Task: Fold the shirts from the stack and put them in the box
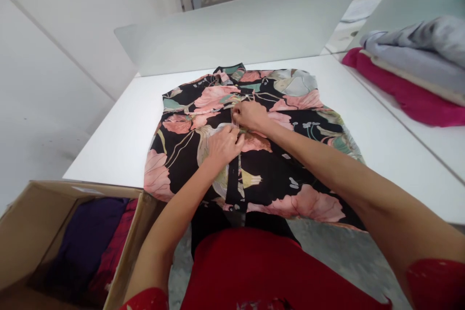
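Observation:
A black shirt with large pink flowers lies spread face up, its collar at the far side and its hem over the near table edge. My left hand rests on the front placket, fingers bent and closed on the cloth at the middle. Just beyond it, my right hand pinches the placket edge from the right side. The two hands almost touch. Whatever button lies between the fingertips is hidden.
The shirt lies on a white table with a pale upright divider behind it. Folded clothes are stacked at the right. A cardboard box holding dark and red clothes stands at the near left.

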`<state>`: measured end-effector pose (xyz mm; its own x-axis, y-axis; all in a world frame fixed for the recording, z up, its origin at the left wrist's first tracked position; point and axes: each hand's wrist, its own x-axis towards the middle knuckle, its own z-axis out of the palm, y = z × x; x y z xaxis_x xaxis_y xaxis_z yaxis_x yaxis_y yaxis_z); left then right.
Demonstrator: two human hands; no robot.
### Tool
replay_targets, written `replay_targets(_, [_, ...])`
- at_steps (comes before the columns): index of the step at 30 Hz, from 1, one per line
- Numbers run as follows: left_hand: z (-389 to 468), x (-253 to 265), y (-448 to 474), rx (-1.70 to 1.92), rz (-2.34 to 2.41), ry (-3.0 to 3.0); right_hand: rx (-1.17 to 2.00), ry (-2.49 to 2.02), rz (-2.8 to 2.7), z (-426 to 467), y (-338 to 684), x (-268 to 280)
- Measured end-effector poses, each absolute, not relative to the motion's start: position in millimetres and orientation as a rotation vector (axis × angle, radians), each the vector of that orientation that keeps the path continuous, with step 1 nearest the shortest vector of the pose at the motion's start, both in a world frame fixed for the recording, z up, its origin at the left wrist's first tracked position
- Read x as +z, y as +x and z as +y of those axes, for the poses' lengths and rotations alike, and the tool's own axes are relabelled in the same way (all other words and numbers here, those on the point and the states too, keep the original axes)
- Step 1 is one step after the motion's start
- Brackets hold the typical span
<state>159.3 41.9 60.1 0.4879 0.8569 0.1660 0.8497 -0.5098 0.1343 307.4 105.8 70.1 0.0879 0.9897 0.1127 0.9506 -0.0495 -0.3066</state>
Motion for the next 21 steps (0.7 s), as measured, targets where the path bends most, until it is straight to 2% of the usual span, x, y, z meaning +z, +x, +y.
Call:
replay_targets(7, [49,57,131,0.480,1.180,2.774,0.195,-1.856,-1.930,67,349,80])
replay_targets(15, [42,49,121,0.177,1.017,2.801,0.227,-1.909,-1.823,-9,391,77])
replay_targets(21, [47,68,102,0.551,1.158,2.769,0.239,-1.716,-1.696,-58,399,74])
